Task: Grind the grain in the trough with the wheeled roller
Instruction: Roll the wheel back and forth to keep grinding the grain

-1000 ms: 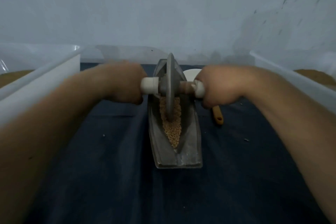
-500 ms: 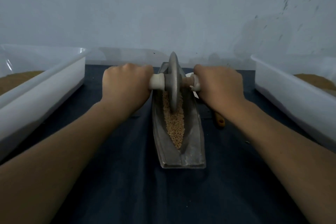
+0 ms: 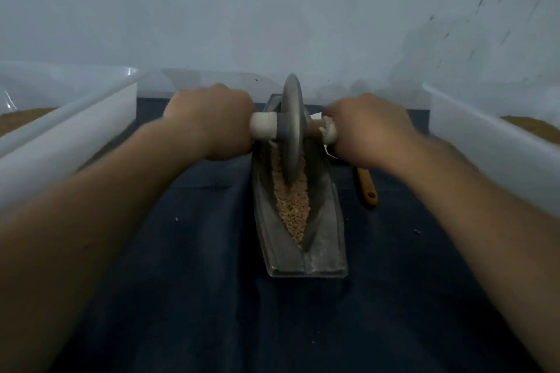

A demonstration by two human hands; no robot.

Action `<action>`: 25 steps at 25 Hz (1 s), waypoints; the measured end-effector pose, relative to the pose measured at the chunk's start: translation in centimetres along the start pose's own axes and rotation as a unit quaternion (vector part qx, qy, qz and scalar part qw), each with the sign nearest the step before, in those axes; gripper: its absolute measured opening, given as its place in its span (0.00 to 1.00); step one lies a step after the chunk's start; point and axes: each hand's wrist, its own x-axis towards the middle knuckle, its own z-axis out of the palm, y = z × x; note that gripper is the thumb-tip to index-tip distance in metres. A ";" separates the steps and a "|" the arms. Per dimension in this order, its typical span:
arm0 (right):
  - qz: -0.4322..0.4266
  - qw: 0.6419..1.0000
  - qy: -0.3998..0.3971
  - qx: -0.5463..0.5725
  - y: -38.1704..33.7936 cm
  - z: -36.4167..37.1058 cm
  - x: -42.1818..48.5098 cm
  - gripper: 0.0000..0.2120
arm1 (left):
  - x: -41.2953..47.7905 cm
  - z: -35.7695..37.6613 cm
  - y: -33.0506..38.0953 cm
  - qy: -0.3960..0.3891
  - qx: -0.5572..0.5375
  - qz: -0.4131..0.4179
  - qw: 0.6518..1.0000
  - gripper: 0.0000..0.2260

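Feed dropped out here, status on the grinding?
Left hand, right hand gripping the roller handles. Wheel down in grain, inside trough. Nothing blocking its run.

The trough (image 3: 325, 239) and wheel (image 3: 291, 133) were dull grey; the grain (image 3: 292, 206) pale tan. The cloth (image 3: 197, 297) was dark navy; both tubs (image 3: 69, 142) translucent white; the spoon handle (image 3: 368, 188) mustard yellow.

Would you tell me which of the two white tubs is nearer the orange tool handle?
The right tub; the orange handle lies between it and the trough, whereas the left tub sits beyond the trough's other side.
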 end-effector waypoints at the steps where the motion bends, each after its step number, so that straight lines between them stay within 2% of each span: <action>1: 0.014 0.997 0.077 -0.017 -0.2 1.2 -0.2 0.06 | -0.3 0.9 0.4 0.102 0.047 -0.003 0.994 0.05; 2: 0.022 0.992 0.122 -0.024 -0.3 2.0 -0.4 0.06 | -0.6 1.6 0.8 0.169 0.082 -0.005 0.982 0.04; 3: 0.023 0.991 0.134 -0.020 -0.3 2.2 -0.4 0.06 | -0.8 1.8 1.1 0.202 0.087 -0.004 0.975 0.04; 4: 0.018 0.994 0.108 -0.007 -0.1 1.9 -0.4 0.07 | -0.8 1.6 1.2 0.194 0.074 -0.007 0.978 0.03; 5: 0.007 0.999 0.044 0.021 0.2 1.1 -0.3 0.08 | -0.6 1.0 1.0 0.144 0.046 -0.003 0.988 0.02; 7: -0.019 0.982 -0.174 0.072 0.8 -1.6 -0.4 0.07 | -0.3 -1.3 0.2 -0.070 -0.035 0.030 0.997 0.06; 8: -0.032 0.958 -0.274 0.076 1.0 -2.9 -0.6 0.09 | -0.3 -2.4 -0.1 -0.183 -0.068 0.047 0.980 0.07; 9: -0.044 0.936 -0.344 0.066 1.2 -3.8 -0.8 0.12 | -0.3 -3.2 -0.3 -0.264 -0.085 0.059 0.959 0.08; 10: -0.055 0.922 -0.379 0.053 1.4 -4.2 -0.9 0.14 | -0.4 -3.6 -0.3 -0.298 -0.083 0.067 0.949 0.08; 11: -0.060 0.920 -0.385 0.048 1.5 -4.1 -0.6 0.14 | -0.2 -3.4 -0.3 -0.282 -0.063 0.067 0.955 0.08; 12: -0.055 0.929 -0.362 0.051 1.7 -3.5 -0.1 0.13 | 0.0 -2.9 0.0 -0.227 -0.033 0.064 0.971 0.09; 13: -0.039 0.950 -0.304 0.056 1.8 -2.5 0.4 0.10 | 0.3 -2.1 0.1 -0.139 -0.001 0.049 0.989 0.09; 15: 0.007 0.995 -0.089 0.042 1.6 0.1 1.3 0.07 | 0.6 -0.2 0.4 0.070 0.060 0.008 0.996 0.07; 16: 0.018 1.000 0.018 0.017 1.3 1.3 1.3 0.06 | 0.5 0.9 0.5 0.140 0.076 -0.003 0.987 0.07; 17: 0.020 0.996 0.086 -0.001 1.1 2.1 1.3 0.06 | 0.4 1.6 0.4 0.171 0.083 -0.012 0.982 0.08; 18: 0.014 0.994 0.105 0.000 1.0 2.3 1.3 0.07 | 0.3 1.9 0.2 0.175 0.072 -0.024 0.982 0.08; 19: 0.004 0.997 0.073 0.011 1.3 1.8 1.5 0.08 | 0.4 1.7 0.0 0.151 0.053 -0.033 0.987 0.07; 20: -0.011 1.000 -0.004 0.028 1.5 0.7 1.5 0.09 | 0.6 1.1 -0.3 0.090 0.024 -0.027 0.995 0.06; 21: -0.022 0.992 -0.114 0.041 1.8 -0.7 1.3 0.08 | 0.6 0.2 -0.7 -0.004 -0.017 -0.010 1.000 0.06; 23: -0.038 0.947 -0.314 0.057 2.1 -3.4 0.4 0.08 | 0.4 -2.1 -1.1 -0.225 -0.089 0.035 0.970 0.09; 24: -0.044 0.926 -0.370 0.060 2.1 -4.2 -0.3 0.07 | 0.0 -2.9 -1.1 -0.298 -0.114 0.044 0.947 0.09; 25: -0.050 0.918 -0.389 0.060 2.0 -4.5 -0.7 0.06 | -0.3 -3.3 -1.2 -0.326 -0.117 0.050 0.937 0.08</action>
